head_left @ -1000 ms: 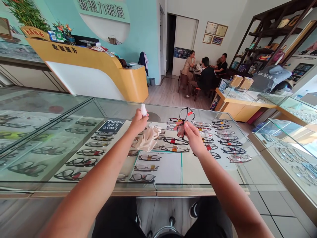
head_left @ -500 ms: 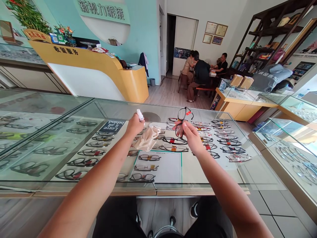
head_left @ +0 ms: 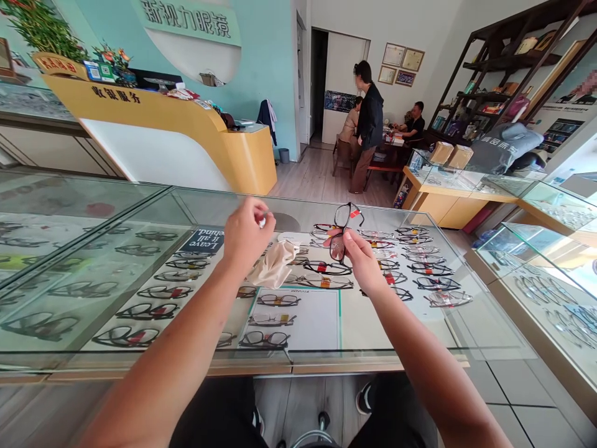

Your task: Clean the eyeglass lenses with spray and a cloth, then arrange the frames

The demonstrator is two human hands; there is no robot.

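Note:
My right hand (head_left: 361, 255) pinches a pair of dark-framed eyeglasses (head_left: 342, 216) near the bridge. The glasses are held on end above the glass counter, one lens up and one down, with a red tag on a temple. My left hand (head_left: 247, 230) is closed around a small white bottle (head_left: 262, 222); only a bit of it shows between the fingers. A crumpled cream cloth (head_left: 275, 262) lies on the counter between my hands, just right of my left wrist.
Under the glass countertop (head_left: 308, 358) are several rows of eyeglasses (head_left: 324, 267) and a dark blue sign (head_left: 205, 239). A yellow counter (head_left: 247, 155) stands beyond at left. People sit at a far table, and one person (head_left: 368, 118) stands there. More glass cases (head_left: 536, 261) are at right.
My left hand has turned over and the white bottle has gone from upright to mostly hidden in the fingers. The right hand with the glasses is nearly still. A person in the background has stood up.

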